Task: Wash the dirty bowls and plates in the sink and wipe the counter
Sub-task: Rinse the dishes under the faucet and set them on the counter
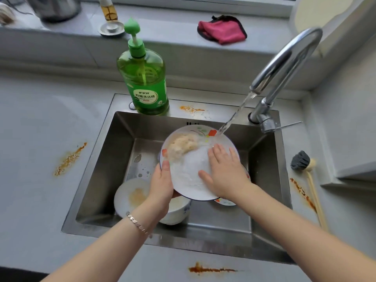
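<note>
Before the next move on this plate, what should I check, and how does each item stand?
1. Left hand grip on the plate: ok, the thumb hooks over the left rim.
2. Water reaching the plate: ok, the stream from the faucet lands at the upper right rim.
3. Right hand free to rub: ok, it lies flat on the plate and holds nothing.
4. Plate clean: not ok, a food clump sits on its upper left.
5. Soap on the plate: cannot tell.
6. Counter wiped: not ok, orange stains show beside the sink.
</note>
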The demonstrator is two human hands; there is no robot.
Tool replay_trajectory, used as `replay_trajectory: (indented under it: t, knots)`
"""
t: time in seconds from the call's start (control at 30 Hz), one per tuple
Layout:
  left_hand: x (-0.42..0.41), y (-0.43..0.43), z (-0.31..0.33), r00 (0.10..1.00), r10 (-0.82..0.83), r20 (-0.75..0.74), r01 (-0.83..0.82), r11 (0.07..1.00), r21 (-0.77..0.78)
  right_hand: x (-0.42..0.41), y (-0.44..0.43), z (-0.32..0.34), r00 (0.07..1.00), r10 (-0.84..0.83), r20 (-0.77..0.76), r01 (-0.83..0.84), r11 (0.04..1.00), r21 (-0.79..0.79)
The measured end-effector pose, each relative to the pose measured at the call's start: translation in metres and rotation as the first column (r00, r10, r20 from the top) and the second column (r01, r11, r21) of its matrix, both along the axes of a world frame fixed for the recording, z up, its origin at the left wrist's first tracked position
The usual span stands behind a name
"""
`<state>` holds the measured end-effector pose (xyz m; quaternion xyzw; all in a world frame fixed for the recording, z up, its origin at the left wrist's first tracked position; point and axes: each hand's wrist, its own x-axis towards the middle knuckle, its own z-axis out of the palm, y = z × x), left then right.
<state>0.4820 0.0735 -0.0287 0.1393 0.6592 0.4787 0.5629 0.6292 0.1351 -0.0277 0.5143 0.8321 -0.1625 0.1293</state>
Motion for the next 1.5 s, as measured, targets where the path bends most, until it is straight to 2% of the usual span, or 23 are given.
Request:
replay_trajectory:
  t: [0.07,0.13,0.2,0.33,0.47,0.53,0.57,0.63,0.7,0.77,0.83,0.9,0.97,1.03,1.1,1.17,1.23,1.27,1.37,1.43,1.5]
  knots:
    - [0.001,0.004,0.001,1.0,-0.011,0.011,0.011,1.0,0.004,-0.019,0.007,-0.001,0.992,0.08,-0.095,-0.082,0.996,-0.018]
    - [-0.002,0.008,0.002,1.0,-0.015,0.006,0.015,1.0,0.001,-0.029,0.004,-0.003,0.948,0.235,-0.213,-0.254,0.965,-0.064]
    - [-0.007,0.008,0.002,1.0,-0.016,0.003,0.016,1.0,-0.012,-0.024,0.002,-0.004,0.904,0.341,-0.257,-0.377,0.92,-0.105]
    - [-0.015,-0.002,-0.004,0.999,-0.046,0.012,0.046,0.999,-0.019,-0.004,0.015,0.001,0.944,0.281,-0.172,-0.304,0.944,-0.131]
    - [-0.027,-0.01,-0.009,0.995,-0.031,0.097,0.046,0.986,-0.161,-0.002,0.007,0.004,0.911,0.062,-0.407,-0.142,0.976,-0.168]
    - [-0.034,-0.011,-0.011,0.979,-0.007,0.203,0.063,0.962,-0.268,0.009,0.005,0.0,0.897,-0.101,-0.431,0.031,0.986,-0.166]
    - [-0.036,-0.01,-0.012,0.968,0.028,0.251,0.057,0.945,-0.323,0.015,0.005,-0.001,0.89,-0.2,-0.41,0.119,0.97,-0.213]
    - [-0.04,-0.007,-0.013,0.947,0.102,0.304,0.03,0.916,-0.401,0.02,0.009,-0.001,0.834,-0.42,-0.358,0.27,0.876,-0.4]
    - [-0.042,-0.005,-0.014,0.932,0.147,0.33,0.013,0.9,-0.436,0.016,0.012,-0.001,0.707,-0.612,-0.354,0.342,0.734,-0.586]
    - [-0.043,-0.006,-0.016,0.925,0.154,0.347,0.024,0.889,-0.457,0.012,0.014,-0.001,0.625,-0.696,-0.353,0.368,0.662,-0.653]
    - [-0.043,-0.008,-0.017,0.926,0.134,0.352,0.052,0.879,-0.473,0.013,0.017,-0.002,0.589,-0.739,-0.328,0.392,0.616,-0.684]
    - [-0.041,-0.01,-0.014,0.929,0.112,0.352,0.067,0.886,-0.459,0.019,0.016,-0.005,0.52,-0.808,-0.277,0.405,0.519,-0.752]
    - [-0.04,-0.009,-0.012,0.955,0.004,0.296,0.109,0.925,-0.365,0.026,0.011,-0.009,0.422,-0.879,-0.221,0.42,0.406,-0.811]
    - [-0.041,-0.005,-0.005,0.974,-0.208,0.084,0.221,0.952,-0.21,0.03,0.002,-0.015,0.346,-0.912,-0.219,0.376,0.349,-0.858]
    - [-0.044,0.001,0.001,0.936,-0.304,-0.175,0.294,0.952,-0.085,0.03,-0.006,-0.022,0.263,-0.927,-0.269,0.317,0.347,-0.883]
    - [-0.049,0.009,0.004,0.869,-0.316,-0.38,0.345,0.939,0.007,0.027,-0.014,-0.028,0.132,-0.937,-0.323,0.297,0.348,-0.889]
    - [-0.054,0.016,0.004,0.805,-0.316,-0.502,0.407,0.91,0.08,0.024,-0.019,-0.032,0.032,-0.913,-0.407,0.297,0.397,-0.868]
    - [-0.056,0.019,0.003,0.796,-0.304,-0.524,0.418,0.902,0.111,0.023,-0.021,-0.032,0.009,-0.888,-0.459,0.313,0.438,-0.842]
    - [-0.058,0.022,-0.007,0.848,-0.238,-0.473,0.336,0.932,0.134,0.025,-0.016,-0.018,0.041,-0.774,-0.632,0.374,0.599,-0.709]
    - [-0.054,0.021,-0.017,0.92,-0.197,-0.338,0.236,0.969,0.077,0.027,-0.008,-0.001,0.131,-0.692,-0.71,0.367,0.699,-0.613]
    - [-0.046,0.017,-0.024,0.976,-0.166,-0.138,0.161,0.986,-0.045,0.027,0.002,0.016,0.225,-0.652,-0.724,0.337,0.749,-0.57]
